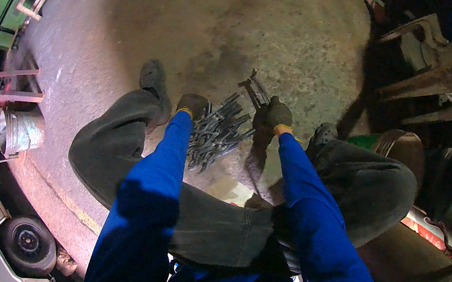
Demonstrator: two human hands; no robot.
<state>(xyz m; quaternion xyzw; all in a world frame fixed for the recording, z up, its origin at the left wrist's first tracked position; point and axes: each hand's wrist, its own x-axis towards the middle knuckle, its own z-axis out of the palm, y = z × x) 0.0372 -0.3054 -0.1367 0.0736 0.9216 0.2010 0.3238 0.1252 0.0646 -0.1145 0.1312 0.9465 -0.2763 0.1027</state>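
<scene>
Our right grip (278,113) is clamped round long metal pieces (259,88), beside the dark metal heap (216,135) on the floor (314,54) between our legs (112,136). Left grip (192,104) at heap's edge: hold we cannot tell. Most pieces, we judge, remain heaped.

Right gloved hand (278,114) holds slim metal pieces (260,88), probably two; left gloved hand (192,105) at left edge of dark metal pile (216,133). Wheel (27,243) near left.
</scene>
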